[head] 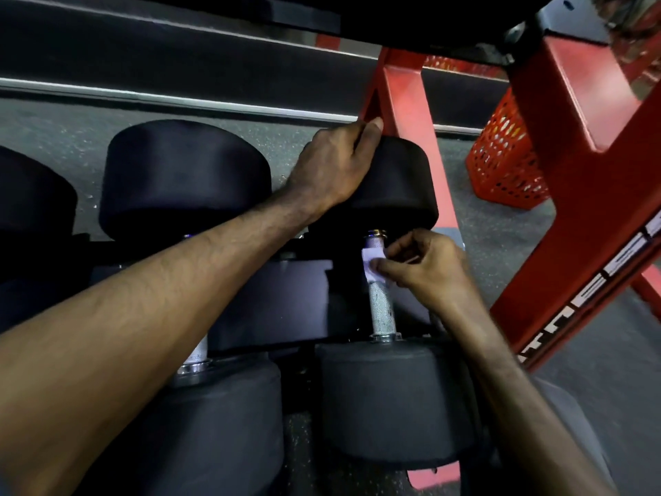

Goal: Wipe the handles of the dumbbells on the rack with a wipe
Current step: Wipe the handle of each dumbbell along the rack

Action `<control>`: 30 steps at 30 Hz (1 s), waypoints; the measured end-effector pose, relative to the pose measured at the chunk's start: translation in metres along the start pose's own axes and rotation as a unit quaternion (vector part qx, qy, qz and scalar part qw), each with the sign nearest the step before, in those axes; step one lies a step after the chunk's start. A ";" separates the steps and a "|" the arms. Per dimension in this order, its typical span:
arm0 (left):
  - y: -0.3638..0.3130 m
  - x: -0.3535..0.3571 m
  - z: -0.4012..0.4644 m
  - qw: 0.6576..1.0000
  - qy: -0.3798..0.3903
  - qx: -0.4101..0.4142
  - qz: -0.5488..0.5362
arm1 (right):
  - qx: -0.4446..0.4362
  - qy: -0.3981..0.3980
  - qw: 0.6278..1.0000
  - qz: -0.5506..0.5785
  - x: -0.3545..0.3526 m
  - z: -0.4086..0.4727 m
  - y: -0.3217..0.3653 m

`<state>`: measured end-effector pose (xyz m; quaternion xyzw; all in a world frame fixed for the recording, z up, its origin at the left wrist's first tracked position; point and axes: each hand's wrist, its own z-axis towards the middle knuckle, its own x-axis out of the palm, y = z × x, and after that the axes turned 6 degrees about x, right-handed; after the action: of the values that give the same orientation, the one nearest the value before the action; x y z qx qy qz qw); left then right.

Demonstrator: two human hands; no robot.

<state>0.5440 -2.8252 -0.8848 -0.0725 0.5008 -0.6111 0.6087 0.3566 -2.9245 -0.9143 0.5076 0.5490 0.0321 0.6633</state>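
Two black dumbbells lie on the low rack, handles pointing away from me. The right dumbbell (390, 399) has a knurled silver handle (382, 306). My right hand (425, 266) pinches a small white wipe (372, 264) against the upper part of that handle. My left hand (336, 166) rests over the far head (397, 184) of the same dumbbell, fingers curled round its top edge. The left dumbbell (186, 173) lies beside it, its handle mostly hidden under my left forearm.
The red rack frame (586, 209) rises at the right, with a red post (400, 91) behind the far head. An orange perforated bin (500, 162) stands on the speckled floor beyond. A third dumbbell head (32, 195) shows at the left edge. An upper shelf overhangs.
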 end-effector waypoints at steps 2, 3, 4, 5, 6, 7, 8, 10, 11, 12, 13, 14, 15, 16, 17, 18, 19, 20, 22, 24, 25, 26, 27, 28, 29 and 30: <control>0.001 -0.001 0.000 1.000 0.003 0.000 -0.003 | -0.022 -0.044 0.997 -0.064 -0.001 -0.003 0.006; 0.001 -0.001 0.000 1.000 0.003 0.003 -0.002 | -0.019 -0.040 0.995 -0.095 -0.003 -0.009 0.006; 0.001 -0.001 0.000 1.000 0.002 0.006 -0.003 | -0.008 -0.019 0.993 -0.119 -0.005 -0.016 0.003; 0.001 -0.001 0.000 1.000 -0.001 0.008 -0.006 | 0.005 0.010 0.991 -0.133 -0.006 -0.023 0.001; 0.002 0.000 0.000 1.000 -0.007 0.008 -0.007 | 0.009 0.027 0.990 -0.141 -0.005 -0.026 -0.001; 0.002 0.001 -0.001 1.000 -0.012 0.007 -0.007 | 0.006 0.024 0.989 -0.145 -0.005 -0.026 0.000; 0.003 0.001 -0.001 1.000 -0.014 0.006 -0.005 | -0.004 0.006 0.989 -0.148 -0.004 -0.023 0.005; 0.004 0.002 0.000 1.000 -0.011 0.003 -0.004 | -0.032 -0.035 0.987 -0.154 -0.002 -0.013 0.017; 0.004 0.002 0.001 1.000 -0.008 0.001 -0.004 | -0.044 -0.052 0.986 -0.150 -0.001 -0.009 0.020; 0.005 0.002 0.000 1.000 -0.005 -0.003 -0.003 | -0.050 -0.061 0.986 -0.145 -0.001 -0.009 0.022; 0.006 0.002 0.000 1.000 -0.004 -0.004 -0.003 | -0.047 -0.056 0.986 -0.148 -0.002 -0.012 0.021; 0.007 0.001 0.001 1.000 -0.005 -0.004 -0.005 | -0.038 -0.034 0.986 -0.156 -0.005 -0.017 0.017; 0.008 0.002 0.000 1.000 -0.006 -0.003 -0.007 | -0.024 -0.002 0.987 -0.160 -0.008 -0.025 0.011; 0.009 0.001 0.000 1.000 -0.008 -0.002 -0.009 | -0.010 0.032 0.986 -0.161 -0.010 -0.032 0.006; 0.009 0.002 0.000 1.000 -0.008 -0.002 -0.009 | -0.001 0.053 0.985 -0.162 -0.011 -0.037 0.003; 0.008 0.002 0.000 1.000 -0.008 -0.001 -0.009 | 0.000 0.056 0.985 -0.164 -0.011 -0.035 0.001; 0.008 0.003 0.000 1.000 -0.008 -0.001 -0.008 | -0.006 0.045 0.985 -0.167 -0.010 -0.031 0.003; 0.008 0.003 -0.001 1.000 -0.008 -0.002 -0.007 | -0.017 0.026 0.985 -0.170 -0.008 -0.024 0.007; 0.008 0.003 0.000 1.000 -0.006 -0.003 -0.002 | -0.039 -0.018 0.985 -0.169 -0.005 -0.011 0.015; 0.010 0.003 0.000 1.000 -0.008 -0.003 -0.001 | -0.045 -0.028 0.985 -0.165 -0.005 -0.009 0.015; 0.010 0.003 0.000 1.000 -0.008 -0.003 0.000 | -0.034 -0.013 0.986 -0.166 -0.006 -0.014 0.012; 0.011 0.002 0.000 1.000 -0.008 -0.002 0.001 | -0.022 0.009 0.986 -0.163 -0.008 -0.020 0.007; 0.010 0.003 0.000 1.000 -0.007 -0.001 0.000 | -0.009 0.034 0.987 -0.159 -0.010 -0.028 0.003; 0.010 0.003 -0.001 1.000 -0.008 -0.002 -0.002 | -0.003 0.052 0.986 -0.157 -0.011 -0.032 0.000; 0.010 0.004 -0.001 1.000 -0.011 -0.004 -0.003 | -0.002 0.057 0.986 -0.157 -0.011 -0.033 -0.001; 0.010 0.004 -0.001 1.000 -0.014 -0.005 -0.002 | -0.010 0.047 0.987 -0.153 -0.010 -0.029 0.001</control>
<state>0.5486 -2.8253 -0.8941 -0.0850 0.4953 -0.6088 0.6138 0.3307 -2.9117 -0.9031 0.4088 0.6507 -0.0407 0.6386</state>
